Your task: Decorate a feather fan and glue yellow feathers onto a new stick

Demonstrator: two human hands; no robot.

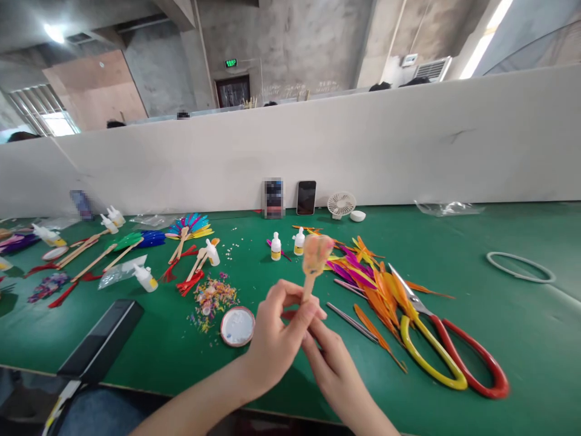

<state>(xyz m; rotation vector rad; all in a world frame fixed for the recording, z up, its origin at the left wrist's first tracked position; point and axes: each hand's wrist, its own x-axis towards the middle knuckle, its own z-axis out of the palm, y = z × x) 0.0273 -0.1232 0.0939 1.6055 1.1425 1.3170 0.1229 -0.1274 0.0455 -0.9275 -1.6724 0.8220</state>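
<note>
My left hand (pixel 276 339) pinches the wooden stick of a small fan-shaped piece (pixel 315 257) and holds it upright above the green table (pixel 521 339). The piece's pale orange top is blurred. My right hand (pixel 333 357) sits just below and right of the left one, fingers curled against the bottom of the same stick. A pile of orange, pink and yellow feathers (pixel 367 275) lies just beyond the hands. A round lid with white glue (pixel 237 326) rests to the left of my left hand.
Scissors with yellow and red handles (pixel 436 339) lie to the right. Small glue bottles (pixel 276 246), finished feather fans (pixel 188 227), sequins (pixel 211 300), a black box (pixel 102 339), a white ring (pixel 520 266), a phone (pixel 306 197) and a small fan (pixel 341 204) stand before a white partition.
</note>
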